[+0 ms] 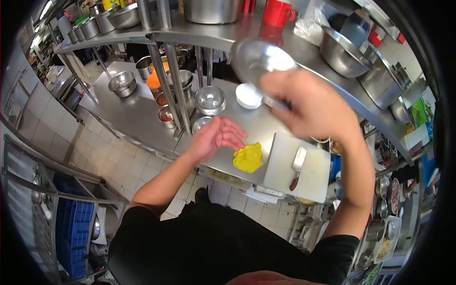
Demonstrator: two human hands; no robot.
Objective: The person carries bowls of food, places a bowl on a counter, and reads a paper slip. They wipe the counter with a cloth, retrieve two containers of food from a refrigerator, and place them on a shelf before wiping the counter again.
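Note:
My right hand point(308, 99) is raised over the counter, its fingers bent at the rim of a shiny metal bowl point(259, 59). Bowl and hand are both smeared by motion. My left hand point(216, 140) hovers palm inward with its fingers loosely apart and holds nothing. Close to its fingertips, a crumpled yellow cloth point(248, 158) lies on the steel counter point(218, 159). Right of the cloth, a white cutting board point(278, 166) carries a metal scraper-like tool with a dark handle point(299, 161).
A white bowl point(248, 96) and a metal bowl point(210, 100) stand toward the back of the counter. Above runs a steel shelf point(190, 35) on posts, bearing a red mug point(278, 13), a large pot point(211, 10) and a wide bowl point(343, 54). Blue crates point(76, 232) sit lower left.

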